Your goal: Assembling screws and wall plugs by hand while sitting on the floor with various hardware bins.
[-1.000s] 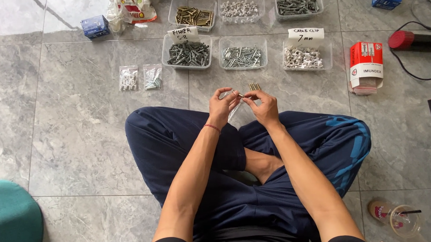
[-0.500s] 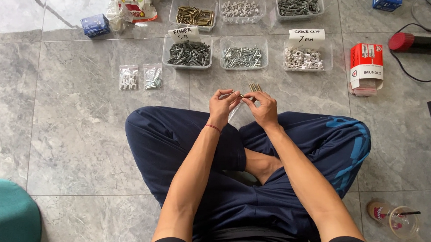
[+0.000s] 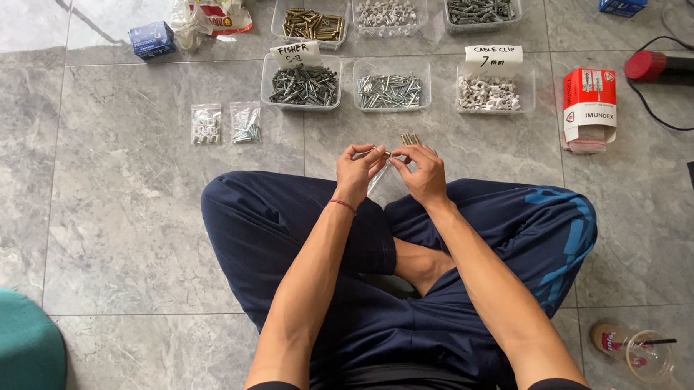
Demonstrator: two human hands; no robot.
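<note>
Clear small bag [image 3: 378,175] is being pinched by both hands, left hand [image 3: 359,169] and right hand [image 3: 419,173]; a loose grip could spill screws [image 3: 410,139] onto the floor [image 3: 132,210].

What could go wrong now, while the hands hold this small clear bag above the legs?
Both hands, left hand and right hand, pinch the small clear bag over the lap, so small pieces might spill into the trousers. The cup with a straw stands near the right knee and could be tipped over.
</note>
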